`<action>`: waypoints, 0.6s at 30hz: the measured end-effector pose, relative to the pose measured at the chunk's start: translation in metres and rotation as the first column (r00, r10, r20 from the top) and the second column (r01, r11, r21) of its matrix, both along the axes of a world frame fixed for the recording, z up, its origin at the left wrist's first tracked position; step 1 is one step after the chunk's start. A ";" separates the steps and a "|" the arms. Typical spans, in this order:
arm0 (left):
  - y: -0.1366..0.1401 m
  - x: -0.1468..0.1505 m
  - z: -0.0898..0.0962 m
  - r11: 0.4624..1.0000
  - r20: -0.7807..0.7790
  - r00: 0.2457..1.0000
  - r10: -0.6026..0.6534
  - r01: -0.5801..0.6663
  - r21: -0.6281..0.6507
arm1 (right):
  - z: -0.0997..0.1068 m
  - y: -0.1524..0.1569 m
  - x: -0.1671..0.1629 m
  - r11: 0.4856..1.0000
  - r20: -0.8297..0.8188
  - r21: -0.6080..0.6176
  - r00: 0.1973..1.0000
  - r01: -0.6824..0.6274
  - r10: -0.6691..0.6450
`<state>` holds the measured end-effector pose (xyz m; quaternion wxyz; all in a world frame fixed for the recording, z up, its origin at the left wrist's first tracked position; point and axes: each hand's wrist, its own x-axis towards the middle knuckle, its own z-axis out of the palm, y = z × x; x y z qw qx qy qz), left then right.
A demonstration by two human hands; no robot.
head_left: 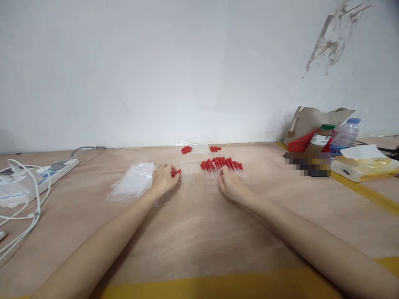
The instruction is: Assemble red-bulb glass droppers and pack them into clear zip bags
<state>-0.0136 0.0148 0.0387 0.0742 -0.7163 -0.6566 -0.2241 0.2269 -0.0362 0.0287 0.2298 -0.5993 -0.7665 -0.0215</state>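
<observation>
My left hand (163, 177) rests at the right edge of a stack of clear plastic bags, its fingers curled over some small red rubber bulbs (175, 172). Just right of it lies a row of thin clear glass tubes (188, 175). A fanned row of glass droppers with red bulbs (222, 162) spreads over the table to the right of these tubes. At the lower edge of that row, my right hand (230, 182) is closed in a pinch around the tube of a dropper; its fingertips are partly hidden.
Two small piles of red bulbs (186, 149) lie near the wall. Clear bags (134, 182) are at left, beyond them a power strip (40, 182) with white cables. On the right stand a green-capped bottle (321, 139), a clear bottle (346, 133), a beige bag (311, 118) and a yellow packet (368, 168).
</observation>
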 end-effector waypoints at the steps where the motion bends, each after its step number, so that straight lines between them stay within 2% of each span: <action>1: 0.005 0.002 0.000 1.000 -0.008 1.000 0.022 -0.022 -0.014 | -0.005 -0.003 0.008 0.998 0.001 0.034 0.998 -0.057 0.057; 4: 0.016 0.009 -0.003 0.998 -0.023 0.998 0.053 -0.054 -0.032 | -0.016 -0.007 0.023 0.983 0.039 0.103 0.988 -0.151 0.148; 9: 0.024 0.017 -0.005 0.996 -0.065 0.994 0.085 -0.087 -0.031 | -0.019 -0.006 0.025 0.972 0.130 0.191 0.985 -0.139 0.116; 14: 0.028 0.021 -0.009 0.995 -0.100 0.990 0.100 -0.100 0.001 | -0.020 -0.006 0.022 0.934 0.232 0.310 0.967 -0.180 0.109; 18: 0.027 0.027 -0.006 0.997 -0.087 0.993 0.077 -0.074 0.035 | -0.024 -0.006 0.022 0.933 0.188 0.292 0.969 -0.210 0.159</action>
